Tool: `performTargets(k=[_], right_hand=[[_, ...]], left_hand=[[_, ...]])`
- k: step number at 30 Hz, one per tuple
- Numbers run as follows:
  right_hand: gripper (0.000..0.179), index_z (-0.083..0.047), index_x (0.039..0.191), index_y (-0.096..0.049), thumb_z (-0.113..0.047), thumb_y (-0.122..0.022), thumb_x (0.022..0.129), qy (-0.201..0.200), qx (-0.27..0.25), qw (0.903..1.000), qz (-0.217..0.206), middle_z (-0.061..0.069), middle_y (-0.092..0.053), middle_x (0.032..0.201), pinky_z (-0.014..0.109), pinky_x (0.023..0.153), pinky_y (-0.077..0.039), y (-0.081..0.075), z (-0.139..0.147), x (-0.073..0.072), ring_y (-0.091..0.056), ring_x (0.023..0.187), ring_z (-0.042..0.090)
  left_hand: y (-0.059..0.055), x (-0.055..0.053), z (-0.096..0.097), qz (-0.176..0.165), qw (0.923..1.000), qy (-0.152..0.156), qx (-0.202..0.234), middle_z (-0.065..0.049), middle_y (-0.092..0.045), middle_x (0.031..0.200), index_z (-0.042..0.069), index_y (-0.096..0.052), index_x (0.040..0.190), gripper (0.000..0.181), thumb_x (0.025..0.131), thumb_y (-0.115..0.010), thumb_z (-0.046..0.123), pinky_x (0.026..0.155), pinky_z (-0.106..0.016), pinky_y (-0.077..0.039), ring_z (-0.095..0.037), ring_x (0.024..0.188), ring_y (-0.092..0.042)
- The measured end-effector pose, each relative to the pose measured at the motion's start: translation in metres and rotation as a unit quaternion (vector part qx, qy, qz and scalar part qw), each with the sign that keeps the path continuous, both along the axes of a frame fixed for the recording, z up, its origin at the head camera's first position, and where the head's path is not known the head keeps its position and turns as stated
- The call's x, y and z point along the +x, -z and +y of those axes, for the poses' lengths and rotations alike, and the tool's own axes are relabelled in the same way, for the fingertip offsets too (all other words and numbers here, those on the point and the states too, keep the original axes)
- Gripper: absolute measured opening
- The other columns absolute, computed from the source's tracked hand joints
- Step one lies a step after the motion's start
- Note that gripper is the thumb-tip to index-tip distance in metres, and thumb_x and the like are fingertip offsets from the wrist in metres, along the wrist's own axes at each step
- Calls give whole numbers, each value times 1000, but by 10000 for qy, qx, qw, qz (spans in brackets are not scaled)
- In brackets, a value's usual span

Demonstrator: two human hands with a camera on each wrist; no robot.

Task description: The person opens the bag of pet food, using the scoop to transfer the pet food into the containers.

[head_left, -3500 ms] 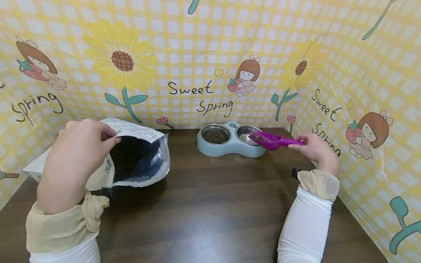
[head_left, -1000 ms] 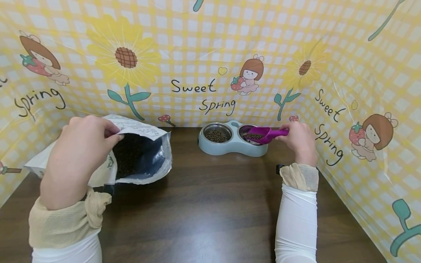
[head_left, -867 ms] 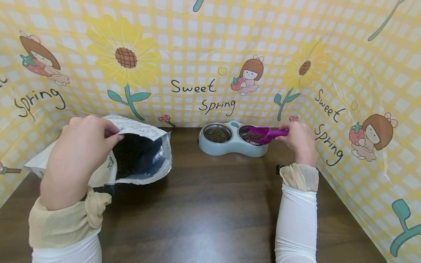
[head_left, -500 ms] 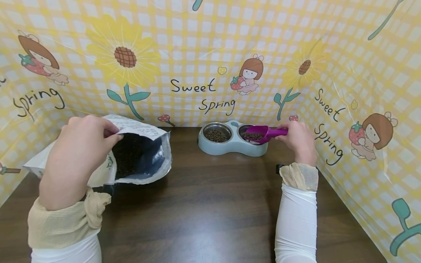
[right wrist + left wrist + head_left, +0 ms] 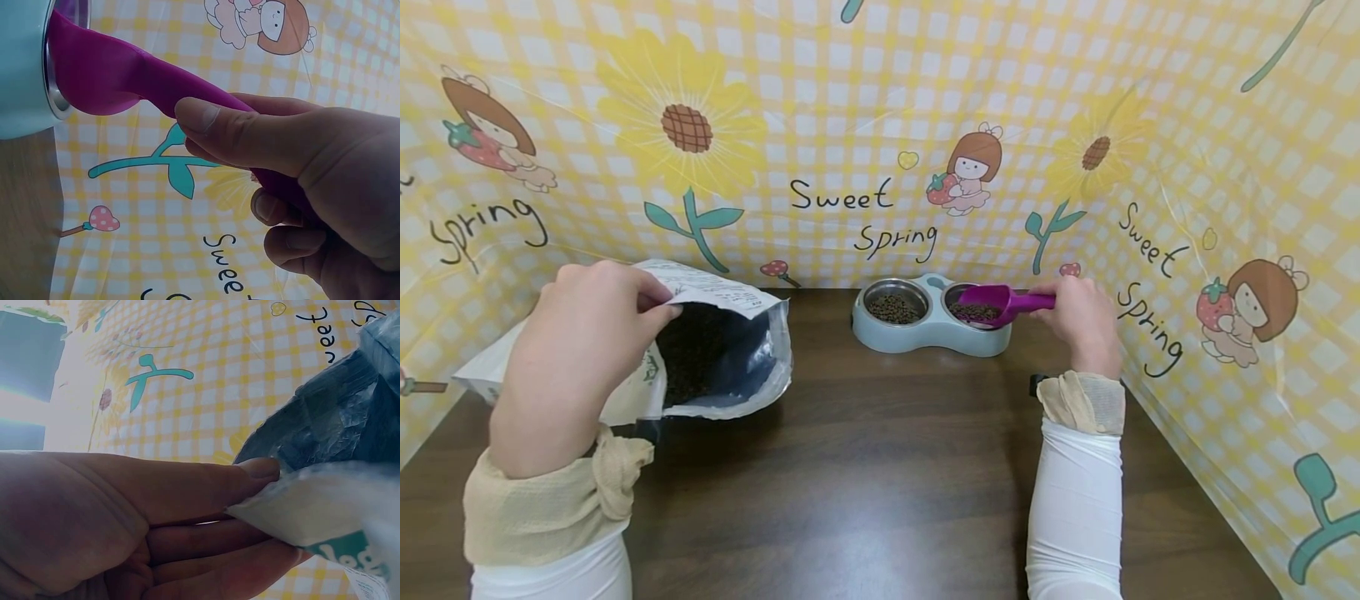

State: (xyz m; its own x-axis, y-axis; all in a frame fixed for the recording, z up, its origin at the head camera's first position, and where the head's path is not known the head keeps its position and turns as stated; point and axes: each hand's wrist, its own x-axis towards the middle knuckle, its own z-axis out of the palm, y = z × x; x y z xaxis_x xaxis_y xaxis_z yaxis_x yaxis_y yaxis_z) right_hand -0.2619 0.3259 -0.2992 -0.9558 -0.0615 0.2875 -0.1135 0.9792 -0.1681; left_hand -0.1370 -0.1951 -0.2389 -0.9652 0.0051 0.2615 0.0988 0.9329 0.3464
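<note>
My left hand (image 5: 576, 358) pinches the upper edge of a white foil-lined bag (image 5: 730, 404), whose mouth gapes to the right with dark kibble (image 5: 688, 354) inside. In the left wrist view, thumb and fingers hold the bag's edge (image 5: 300, 500). My right hand (image 5: 1084, 323) grips the handle of a purple scoop (image 5: 1011, 305), fingers curled round it in the right wrist view. The scoop's head is tilted down into the right steel bowl of a light blue double feeder (image 5: 932, 335). Brown kibble (image 5: 973, 312) shows at its mouth. More kibble (image 5: 892, 309) lies in the left bowl.
The feeder stands on a dark wooden table (image 5: 850, 483), against a yellow checked cloth backdrop (image 5: 827, 108). The cloth also closes off the right (image 5: 1247, 367) and left sides.
Over the last few seconds the scoop has moved left and lower into the right bowl, tipping, and kibble now shows there. The left hand and bag have stayed nearly still.
</note>
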Motion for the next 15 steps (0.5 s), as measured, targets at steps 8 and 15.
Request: performTargets(k=[8,15], right_hand=[[33,-18,123,-84,-15,-89,91,141,139,9996,208,25,-80,116,54,68,-54,1,0,1,-73,90,43],[29,-17,120,-85,-10,-84,92,226,158,9981,553,29,-79,116,61,71,-58,4,3,2,-76,96,51]], left_hand=[[0,-1,0,20,10000,-7,-11,-26,-81,102,-1,-82,112,24,102,-72,18,74,-67,-53,-58,91,-70],[1,0,0,90,10000,22,-7,-24,-82,99,-1,-83,111,22,102,-72,17,75,-67,-54,-56,93,-70]])
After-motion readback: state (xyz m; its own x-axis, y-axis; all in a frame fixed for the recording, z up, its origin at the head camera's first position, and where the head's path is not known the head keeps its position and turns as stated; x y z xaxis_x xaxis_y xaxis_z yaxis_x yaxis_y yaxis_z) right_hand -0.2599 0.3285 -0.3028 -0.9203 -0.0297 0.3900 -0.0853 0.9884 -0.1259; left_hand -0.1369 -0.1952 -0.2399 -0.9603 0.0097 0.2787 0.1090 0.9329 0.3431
